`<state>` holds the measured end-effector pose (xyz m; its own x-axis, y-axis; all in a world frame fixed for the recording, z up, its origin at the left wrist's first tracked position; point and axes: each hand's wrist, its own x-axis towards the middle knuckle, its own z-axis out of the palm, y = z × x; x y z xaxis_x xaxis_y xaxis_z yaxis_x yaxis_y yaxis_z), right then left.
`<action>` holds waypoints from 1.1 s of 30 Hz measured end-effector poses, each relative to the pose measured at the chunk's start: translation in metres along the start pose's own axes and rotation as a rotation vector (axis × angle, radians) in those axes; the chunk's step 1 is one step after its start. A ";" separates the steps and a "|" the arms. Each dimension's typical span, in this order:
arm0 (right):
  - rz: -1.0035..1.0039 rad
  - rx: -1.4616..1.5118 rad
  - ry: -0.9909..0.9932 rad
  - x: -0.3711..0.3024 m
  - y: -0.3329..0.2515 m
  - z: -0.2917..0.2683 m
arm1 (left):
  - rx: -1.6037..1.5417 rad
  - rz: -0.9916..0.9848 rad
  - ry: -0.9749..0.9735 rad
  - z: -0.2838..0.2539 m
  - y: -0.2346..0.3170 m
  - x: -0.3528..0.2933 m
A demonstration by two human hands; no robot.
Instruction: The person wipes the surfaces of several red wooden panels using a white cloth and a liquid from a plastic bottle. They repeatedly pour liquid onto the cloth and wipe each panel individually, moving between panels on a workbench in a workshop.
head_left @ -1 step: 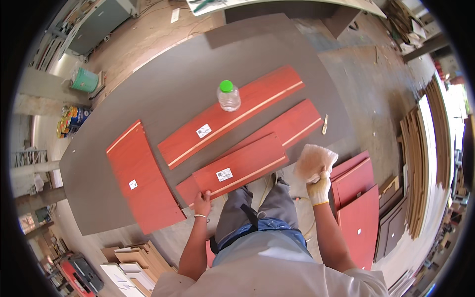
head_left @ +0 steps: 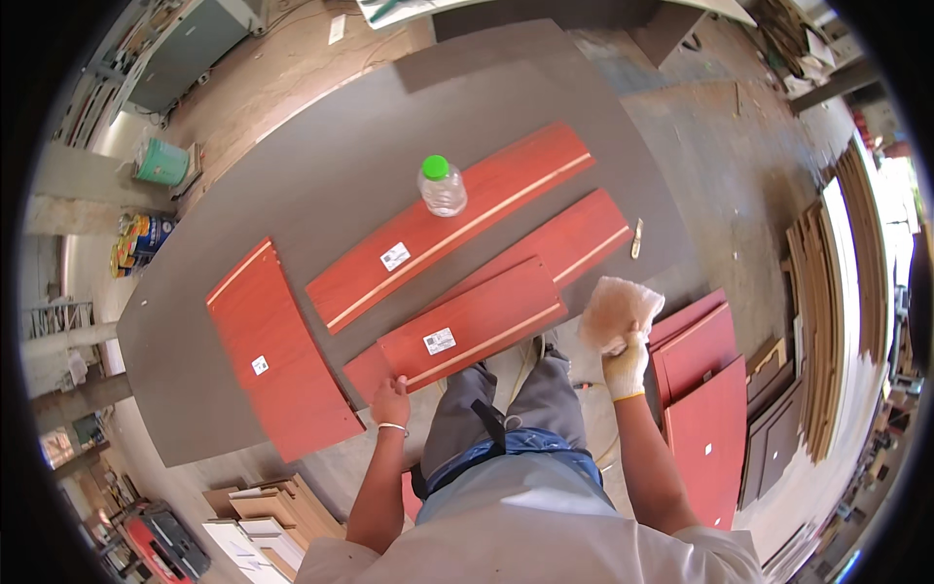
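Observation:
My bare left hand (head_left: 391, 401) is at the near left corner of a red board (head_left: 496, 313) with a white label, its fingers closed on the near edge. That board lies partly over another red board (head_left: 584, 232). My right hand (head_left: 626, 370), in a pale knitted glove, grips a brownish-stained white cloth (head_left: 621, 310) beyond the table's near edge. A clear plastic jar (head_left: 446, 195) with a green lid stands on a longer red board (head_left: 525, 177) farther back. Another labelled red board (head_left: 277, 355) lies at the left.
A dark grey tabletop (head_left: 321, 185) carries the boards, with a small box cutter (head_left: 637, 239) near its right edge. Red panels (head_left: 702, 438) lean at my right, beside stacked brown boards (head_left: 822, 321). Wood offcuts (head_left: 282, 516) lie at lower left. A green bucket (head_left: 163, 162) stands far left.
The view has shifted slightly. My left hand has moved a little left and down along the board's corner; the cloth stays in my right hand, with its fingers slightly shifted.

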<state>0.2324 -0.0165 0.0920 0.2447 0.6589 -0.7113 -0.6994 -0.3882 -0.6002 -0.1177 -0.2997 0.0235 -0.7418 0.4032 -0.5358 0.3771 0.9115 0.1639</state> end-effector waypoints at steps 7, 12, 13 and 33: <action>-1.140 -1.751 -0.725 -0.027 0.089 0.004 | 0.105 0.717 0.240 0.008 0.115 0.002; -0.682 -1.849 -0.941 -0.050 0.129 0.015 | 0.153 0.906 0.207 0.051 0.158 0.027; -0.712 -1.825 -0.784 -0.037 0.130 0.014 | 0.216 0.884 0.205 0.057 0.154 0.029; -0.935 -1.866 -0.602 0.058 0.122 0.103 | 0.348 0.824 0.129 0.055 0.164 0.023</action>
<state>0.0921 0.0409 0.0159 -0.4105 0.9018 -0.1350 0.8399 0.3163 -0.4411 -0.0426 -0.1451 -0.0076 -0.2104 0.9427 -0.2589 0.9475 0.2618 0.1835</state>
